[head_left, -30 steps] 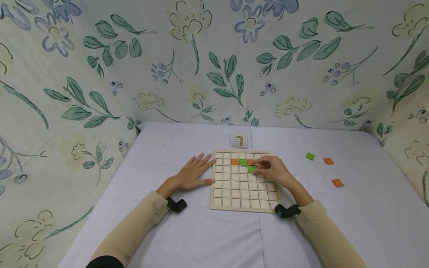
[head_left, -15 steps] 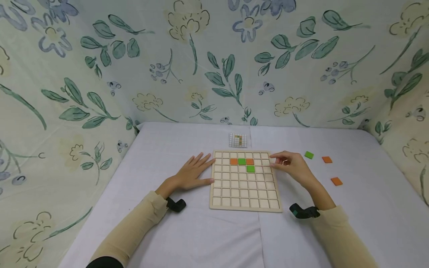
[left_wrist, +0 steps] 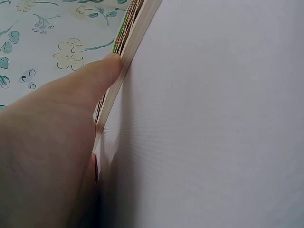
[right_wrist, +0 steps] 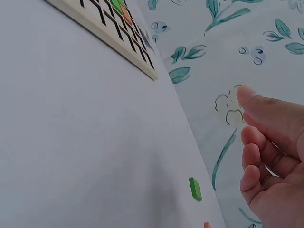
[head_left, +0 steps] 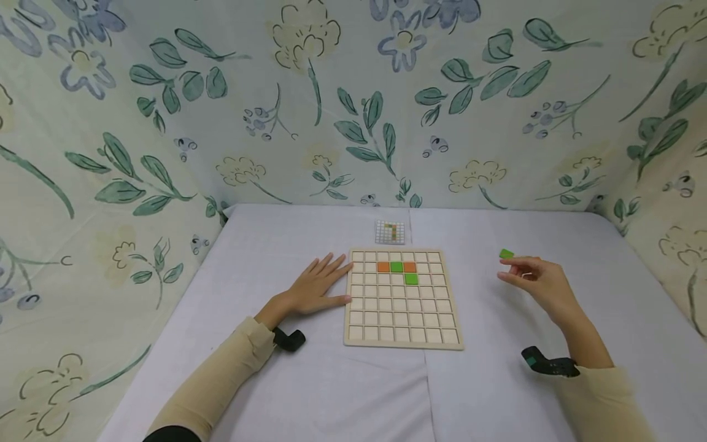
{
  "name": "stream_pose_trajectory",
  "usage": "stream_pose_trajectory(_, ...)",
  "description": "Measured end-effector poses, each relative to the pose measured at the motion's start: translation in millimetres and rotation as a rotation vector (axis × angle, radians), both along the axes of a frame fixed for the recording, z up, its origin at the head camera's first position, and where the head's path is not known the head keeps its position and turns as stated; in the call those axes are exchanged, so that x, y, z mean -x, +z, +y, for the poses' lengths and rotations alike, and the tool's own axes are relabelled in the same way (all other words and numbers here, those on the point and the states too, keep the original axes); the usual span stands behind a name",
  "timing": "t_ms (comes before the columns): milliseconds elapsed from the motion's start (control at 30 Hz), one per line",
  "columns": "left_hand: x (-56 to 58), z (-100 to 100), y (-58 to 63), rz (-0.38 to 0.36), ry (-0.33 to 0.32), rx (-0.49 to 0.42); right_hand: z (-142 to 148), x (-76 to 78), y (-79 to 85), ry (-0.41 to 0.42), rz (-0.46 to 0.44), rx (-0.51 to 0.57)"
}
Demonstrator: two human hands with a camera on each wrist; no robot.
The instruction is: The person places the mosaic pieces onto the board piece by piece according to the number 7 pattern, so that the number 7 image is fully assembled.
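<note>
A wooden grid board lies on the white-covered table. Its second row holds an orange tile, a green tile and another orange tile. One more green tile sits just below the right-hand orange one. My left hand rests with spread fingers at the board's left edge, and its thumb touches that edge in the left wrist view. Off to the right, my right hand hovers with bent fingers and nothing in them, close to a loose green tile.
Behind the board lies a small pattern card with a coloured grid. Part of an orange tile shows at the bottom of the right wrist view. A floral curtain hangs behind the table.
My right hand has left the lower green tile on the board and moved right to the loose tiles, now covering the orange ones in the head view. The left hand stays put.
</note>
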State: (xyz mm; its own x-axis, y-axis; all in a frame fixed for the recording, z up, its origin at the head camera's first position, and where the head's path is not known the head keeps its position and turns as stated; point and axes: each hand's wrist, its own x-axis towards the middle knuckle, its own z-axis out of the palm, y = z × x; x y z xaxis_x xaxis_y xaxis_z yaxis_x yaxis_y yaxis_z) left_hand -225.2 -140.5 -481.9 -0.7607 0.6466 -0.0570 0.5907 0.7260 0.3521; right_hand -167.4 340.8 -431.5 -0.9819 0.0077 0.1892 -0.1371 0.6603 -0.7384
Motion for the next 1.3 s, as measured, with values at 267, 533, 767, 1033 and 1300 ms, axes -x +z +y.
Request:
stream_pose_trajectory(267, 2.9, -1.7, -7.3, 0.016, -0.001, -0.018, 38.9, -19.1, -3.8, -0.11, -0.085, 0.026)
stream_pose_trajectory(533, 5.7, -3.3, -13.9, 0.015, 0.007, -0.018, 63.1, -29.5, -15.3, -0.151, -0.1, -0.022)
stream_pose_trajectory(767, 5.5, -2.2, -12.9, 0.021, 0.002, 0.004, 73.0, -36.8, -26.7, -0.234, -0.15, 0.007)
stream_pose_trajectory(1033, 2.3, -0.8, -4.0, 0.014, -0.001, 0.01, 77.3, -36.3, -32.0, -0.346, -0.229, 0.006)
stream_pose_trajectory(1300, 4.4, -2.2, -9.6, 0.021, 0.001, 0.009, 83.7, -33.8, -42.8, -0.379, -0.283, -0.028)
